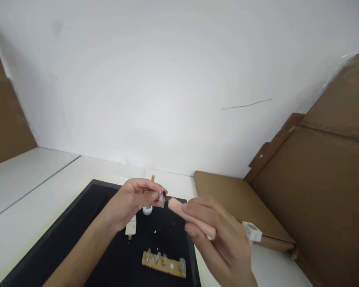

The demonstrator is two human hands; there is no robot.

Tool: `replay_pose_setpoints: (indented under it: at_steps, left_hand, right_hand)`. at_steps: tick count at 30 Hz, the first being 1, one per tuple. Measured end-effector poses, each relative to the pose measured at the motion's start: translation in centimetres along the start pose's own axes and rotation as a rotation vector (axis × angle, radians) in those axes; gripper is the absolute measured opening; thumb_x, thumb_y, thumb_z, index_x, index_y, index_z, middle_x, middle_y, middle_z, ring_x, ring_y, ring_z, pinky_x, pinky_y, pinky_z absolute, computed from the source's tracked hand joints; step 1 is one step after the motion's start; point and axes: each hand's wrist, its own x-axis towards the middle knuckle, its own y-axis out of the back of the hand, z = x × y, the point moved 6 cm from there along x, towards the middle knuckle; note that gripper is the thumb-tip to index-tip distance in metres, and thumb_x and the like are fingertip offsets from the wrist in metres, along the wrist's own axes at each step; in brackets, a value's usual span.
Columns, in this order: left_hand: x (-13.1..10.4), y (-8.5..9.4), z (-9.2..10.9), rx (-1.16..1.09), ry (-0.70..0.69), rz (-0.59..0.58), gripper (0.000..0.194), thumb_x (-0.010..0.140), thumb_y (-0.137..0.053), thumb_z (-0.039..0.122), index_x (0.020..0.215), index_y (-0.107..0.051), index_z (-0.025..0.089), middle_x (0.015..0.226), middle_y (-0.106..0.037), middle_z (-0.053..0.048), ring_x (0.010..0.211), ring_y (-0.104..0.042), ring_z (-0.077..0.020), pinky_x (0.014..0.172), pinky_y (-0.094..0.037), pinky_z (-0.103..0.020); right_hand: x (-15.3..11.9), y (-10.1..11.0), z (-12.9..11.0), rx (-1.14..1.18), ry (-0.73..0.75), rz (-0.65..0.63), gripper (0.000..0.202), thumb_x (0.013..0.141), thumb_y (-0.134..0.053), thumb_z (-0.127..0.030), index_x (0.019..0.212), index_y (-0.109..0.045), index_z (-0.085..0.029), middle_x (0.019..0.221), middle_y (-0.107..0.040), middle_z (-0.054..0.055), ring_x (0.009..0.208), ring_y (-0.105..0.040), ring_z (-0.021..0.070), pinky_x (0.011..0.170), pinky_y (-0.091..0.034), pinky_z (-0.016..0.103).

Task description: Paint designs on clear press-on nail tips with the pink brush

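Between thumb and fingers, my left hand [134, 201] pinches a small clear piece [161, 198], nail-tip shaped, above the black mat. My right hand [218, 235] grips a peach-coloured brush handle [191, 217], whose dark bristles touch or almost touch the clear piece. Below the hands, a yellowish strip [167, 271] lies on the mat with several clear tips standing on it. A white bottle-like object [131, 226] is partly hidden by my left hand, and a small round white item [147, 210] lies just behind its fingers.
The black mat [119, 255] covers the middle of the white table [20, 203]. At the right are a flat cardboard box [227, 191], a taller cardboard panel [326, 179] and a small white box-shaped item [252, 231]. A white wall [155, 87] rises behind, with cardboard at the far left.
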Motion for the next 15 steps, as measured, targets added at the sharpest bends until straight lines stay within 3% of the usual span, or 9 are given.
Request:
replay_pose_setpoints:
  at_steps: [6,11,15]
  left_hand:
    - [0.14,0.37,0.46,-0.014,-0.001,0.029,0.018,0.059,-0.088,0.026,0.068,-0.077,0.016,0.078,-0.075,-0.004,0.061,-0.064,-0.0108,0.065,-0.053,-0.023]
    - [-0.07,0.40,0.22,-0.001,0.013,0.009,0.018,0.059,-0.089,0.027,0.067,-0.077,0.015,0.077,-0.075,-0.003,0.061,-0.065,-0.0099,0.064,-0.051,-0.021]
    - [-0.28,0.09,0.14,0.003,0.010,-0.017,0.019,0.059,-0.088,0.029,0.066,-0.076,0.015,0.069,-0.073,-0.002,0.061,-0.064,-0.0105,0.064,-0.050,-0.021]
  right_hand:
    - [0.51,-0.09,-0.37,0.093,0.035,-0.016,0.014,0.088,-0.054,-0.013,0.096,-0.061,-0.021,0.067,-0.065,0.001,0.055,-0.060,0.0135,0.048,-0.049,0.025]
    - [-0.19,0.23,-0.10,0.065,0.040,0.078,0.015,0.094,-0.051,-0.021,0.104,-0.061,-0.020,0.075,-0.064,0.004,0.062,-0.059,0.0147,0.050,-0.048,0.025]
    - [-0.33,0.12,0.13,0.021,0.019,0.068,0.018,0.093,-0.053,-0.020,0.108,-0.062,-0.021,0.083,-0.065,0.005,0.068,-0.061,0.0150,0.054,-0.050,0.025]
